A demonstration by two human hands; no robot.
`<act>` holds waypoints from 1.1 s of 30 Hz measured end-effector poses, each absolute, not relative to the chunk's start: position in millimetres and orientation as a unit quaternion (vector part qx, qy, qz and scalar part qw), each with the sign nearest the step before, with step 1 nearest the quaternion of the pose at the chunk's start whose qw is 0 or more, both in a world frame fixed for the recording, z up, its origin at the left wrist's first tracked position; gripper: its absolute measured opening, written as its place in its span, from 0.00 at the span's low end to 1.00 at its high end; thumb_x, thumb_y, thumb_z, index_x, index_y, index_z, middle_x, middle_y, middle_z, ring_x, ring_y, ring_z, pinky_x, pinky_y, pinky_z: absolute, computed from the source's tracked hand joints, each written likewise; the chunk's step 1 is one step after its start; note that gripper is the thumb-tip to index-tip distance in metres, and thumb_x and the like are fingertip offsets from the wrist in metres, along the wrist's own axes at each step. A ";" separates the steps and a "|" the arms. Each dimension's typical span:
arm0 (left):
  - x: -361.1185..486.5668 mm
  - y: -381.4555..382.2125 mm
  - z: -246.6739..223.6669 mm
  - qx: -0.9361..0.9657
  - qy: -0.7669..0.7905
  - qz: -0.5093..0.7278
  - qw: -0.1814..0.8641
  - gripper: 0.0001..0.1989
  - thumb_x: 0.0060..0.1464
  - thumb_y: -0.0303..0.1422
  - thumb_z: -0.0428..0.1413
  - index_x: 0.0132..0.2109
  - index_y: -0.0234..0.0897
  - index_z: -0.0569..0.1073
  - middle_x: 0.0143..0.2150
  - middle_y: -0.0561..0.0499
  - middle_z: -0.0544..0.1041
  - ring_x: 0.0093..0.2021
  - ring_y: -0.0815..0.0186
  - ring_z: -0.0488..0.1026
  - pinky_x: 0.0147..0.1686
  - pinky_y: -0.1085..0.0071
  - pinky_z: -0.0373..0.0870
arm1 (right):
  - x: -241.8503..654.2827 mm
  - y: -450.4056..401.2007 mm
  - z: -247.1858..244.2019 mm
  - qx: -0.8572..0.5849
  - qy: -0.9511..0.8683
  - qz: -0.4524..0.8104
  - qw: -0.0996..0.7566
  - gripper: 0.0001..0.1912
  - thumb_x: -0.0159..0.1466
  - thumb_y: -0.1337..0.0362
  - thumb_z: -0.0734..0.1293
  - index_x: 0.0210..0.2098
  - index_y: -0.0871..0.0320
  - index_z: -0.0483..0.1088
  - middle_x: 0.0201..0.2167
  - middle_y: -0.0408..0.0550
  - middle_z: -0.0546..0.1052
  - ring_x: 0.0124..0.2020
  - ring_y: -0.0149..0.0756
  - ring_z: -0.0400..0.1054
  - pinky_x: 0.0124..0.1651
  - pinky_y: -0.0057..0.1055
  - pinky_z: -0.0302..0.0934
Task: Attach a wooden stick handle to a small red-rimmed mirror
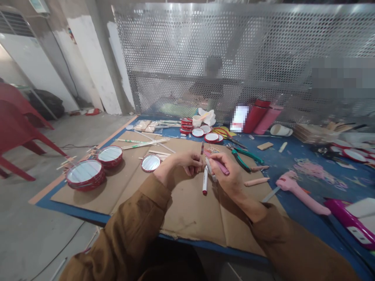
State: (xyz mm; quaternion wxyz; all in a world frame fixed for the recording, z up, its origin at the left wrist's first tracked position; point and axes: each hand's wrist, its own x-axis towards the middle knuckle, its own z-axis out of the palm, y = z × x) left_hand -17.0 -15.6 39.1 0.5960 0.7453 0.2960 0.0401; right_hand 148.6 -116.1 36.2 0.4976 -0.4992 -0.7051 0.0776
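Note:
My left hand [189, 162] is closed over the cardboard, its fingertips pinching a narrow dark strip [202, 147] that points away from me. Close to its right, my right hand [227, 171] grips a pink pen-like tool [221, 166], whose tip reaches toward the strip. Whether the tip touches it I cannot tell. A white marker with a red end [205, 181] lies just below and between the hands. Another whitish piece beneath the right fingers is partly hidden. A small round drum-like piece with a red rim [150, 163] sits left of my left wrist.
Larger red-rimmed round pieces [84, 173] stand left on the cardboard [187, 218]. Thin sticks [143, 143] lie behind. Green-handled pliers [241, 160], a pink glue gun [303, 193], and rubber bands [312, 171] are right. A red bottle [256, 116] stands before a perforated metal panel [175, 50].

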 end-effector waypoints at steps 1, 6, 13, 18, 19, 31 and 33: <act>-17.5 -15.6 39.0 0.744 0.294 0.042 0.598 0.08 0.54 0.34 0.56 0.35 0.33 0.69 0.24 0.54 0.71 0.24 0.71 0.72 0.26 0.76 0.70 | 149.2 -115.9 35.0 -0.504 -0.694 0.074 0.509 0.06 0.65 0.59 0.62 0.38 0.53 0.69 0.32 0.46 0.76 0.31 0.37 0.71 0.34 0.34 0.65; -16.7 -14.0 37.1 0.744 0.293 0.041 0.599 0.10 0.53 0.37 0.57 0.35 0.33 0.69 0.23 0.54 0.71 0.23 0.69 0.72 0.24 0.74 0.70 | 149.9 -116.0 32.7 -0.512 -0.689 0.077 0.508 0.07 0.65 0.58 0.62 0.38 0.54 0.69 0.31 0.46 0.76 0.31 0.37 0.71 0.34 0.34 0.64; -15.7 -14.9 38.9 0.749 0.299 0.034 0.590 0.08 0.55 0.35 0.55 0.35 0.33 0.68 0.23 0.55 0.71 0.24 0.71 0.72 0.26 0.76 0.70 | 146.8 -115.0 36.5 -0.497 -0.713 0.086 0.487 0.06 0.65 0.60 0.62 0.36 0.54 0.69 0.30 0.45 0.75 0.29 0.36 0.71 0.33 0.34 0.64; -16.8 -15.0 40.3 0.745 0.304 0.034 0.593 0.08 0.56 0.34 0.54 0.34 0.32 0.69 0.24 0.53 0.72 0.23 0.70 0.72 0.26 0.74 0.71 | 149.6 -115.3 33.4 -0.508 -0.690 0.078 0.510 0.06 0.65 0.59 0.62 0.38 0.53 0.69 0.26 0.43 0.73 0.28 0.36 0.70 0.32 0.34 0.64; -16.8 -14.8 40.0 0.743 0.307 0.033 0.593 0.07 0.56 0.33 0.54 0.34 0.32 0.69 0.24 0.53 0.72 0.23 0.70 0.72 0.26 0.74 0.71 | 149.8 -115.5 33.0 -0.510 -0.688 0.076 0.511 0.07 0.65 0.59 0.62 0.39 0.53 0.69 0.25 0.43 0.73 0.28 0.36 0.70 0.32 0.34 0.64; -17.1 -14.9 43.1 0.738 0.312 0.019 0.598 0.06 0.58 0.31 0.52 0.36 0.32 0.69 0.24 0.54 0.72 0.24 0.71 0.72 0.27 0.76 0.71 | 151.0 -114.0 31.2 -0.514 -0.659 0.089 0.542 0.08 0.65 0.58 0.63 0.39 0.54 0.69 0.28 0.45 0.75 0.27 0.36 0.70 0.31 0.33 0.64; -17.5 -15.0 43.4 0.737 0.314 0.017 0.598 0.05 0.59 0.31 0.52 0.36 0.32 0.69 0.24 0.54 0.72 0.24 0.72 0.72 0.26 0.76 0.71 | 152.0 -114.2 30.8 -0.513 -0.659 0.093 0.542 0.08 0.65 0.58 0.63 0.38 0.54 0.69 0.27 0.45 0.75 0.28 0.37 0.70 0.32 0.33 0.64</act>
